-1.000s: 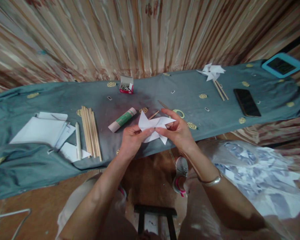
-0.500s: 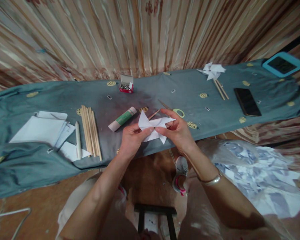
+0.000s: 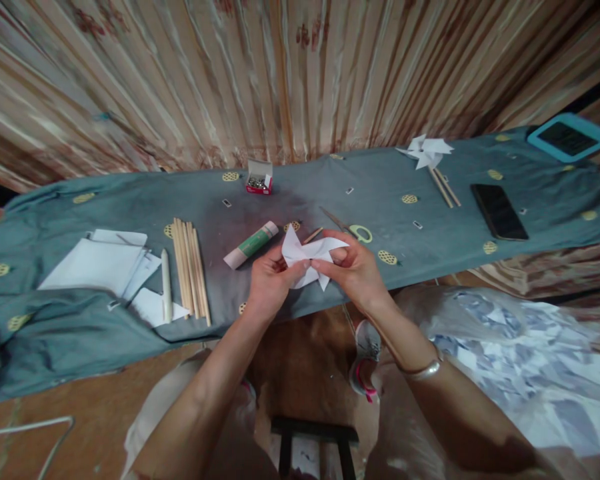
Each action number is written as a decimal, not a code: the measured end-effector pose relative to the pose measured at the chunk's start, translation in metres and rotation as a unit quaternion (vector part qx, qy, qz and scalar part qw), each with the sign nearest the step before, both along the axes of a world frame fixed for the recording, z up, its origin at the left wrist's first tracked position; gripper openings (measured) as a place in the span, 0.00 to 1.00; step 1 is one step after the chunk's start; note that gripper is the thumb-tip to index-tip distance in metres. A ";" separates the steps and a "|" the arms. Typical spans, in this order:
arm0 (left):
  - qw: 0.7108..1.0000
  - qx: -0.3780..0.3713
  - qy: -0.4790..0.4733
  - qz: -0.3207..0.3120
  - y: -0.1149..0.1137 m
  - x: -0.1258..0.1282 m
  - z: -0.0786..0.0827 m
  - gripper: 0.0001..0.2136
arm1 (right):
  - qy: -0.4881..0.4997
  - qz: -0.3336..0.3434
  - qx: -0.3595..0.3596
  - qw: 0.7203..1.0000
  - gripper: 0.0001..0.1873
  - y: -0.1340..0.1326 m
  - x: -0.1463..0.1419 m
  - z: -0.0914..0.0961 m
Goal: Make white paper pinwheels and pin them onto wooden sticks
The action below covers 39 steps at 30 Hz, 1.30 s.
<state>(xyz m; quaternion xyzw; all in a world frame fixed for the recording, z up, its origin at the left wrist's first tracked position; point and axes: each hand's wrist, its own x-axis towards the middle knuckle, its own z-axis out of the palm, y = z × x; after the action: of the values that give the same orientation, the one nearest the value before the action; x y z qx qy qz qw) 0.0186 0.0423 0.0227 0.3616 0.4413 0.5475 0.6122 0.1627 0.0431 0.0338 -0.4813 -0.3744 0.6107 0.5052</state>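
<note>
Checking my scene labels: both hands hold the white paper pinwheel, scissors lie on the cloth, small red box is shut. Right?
One error: the small red box isn't shut. The head view shows its lid open, with small metal pieces inside. The rest stands: left hand and right hand hold the white paper pinwheel; scissors lie on the cloth.

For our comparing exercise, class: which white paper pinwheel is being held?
The central pinwheel, pinched between the left hand and right hand; the pinwheel blades near the black phone rest on the cloth, untouched.
</note>
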 end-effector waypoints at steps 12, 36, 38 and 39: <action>0.995 0.039 0.095 0.008 0.004 -0.018 0.002 0.22 | 0.012 -0.040 -0.002 0.999 0.31 0.004 0.015 0.011; 0.948 0.090 0.301 -0.055 -0.045 -0.034 -0.002 0.07 | -0.082 0.123 0.074 0.986 0.11 -0.047 0.019 0.014; 0.980 -0.006 0.193 -0.051 -0.063 -0.032 -0.002 0.10 | -0.136 0.104 0.099 0.980 0.10 -0.053 0.022 0.014; 0.986 -0.055 0.145 -0.055 -0.070 -0.030 -0.004 0.12 | -0.163 0.089 0.117 0.976 0.10 -0.055 0.023 0.014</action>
<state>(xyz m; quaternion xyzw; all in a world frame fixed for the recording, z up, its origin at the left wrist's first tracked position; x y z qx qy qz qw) -0.0118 -0.0281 0.0192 0.4266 0.5346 0.4293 0.5899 0.1855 -0.0123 0.0479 -0.4766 -0.5618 0.5188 0.4336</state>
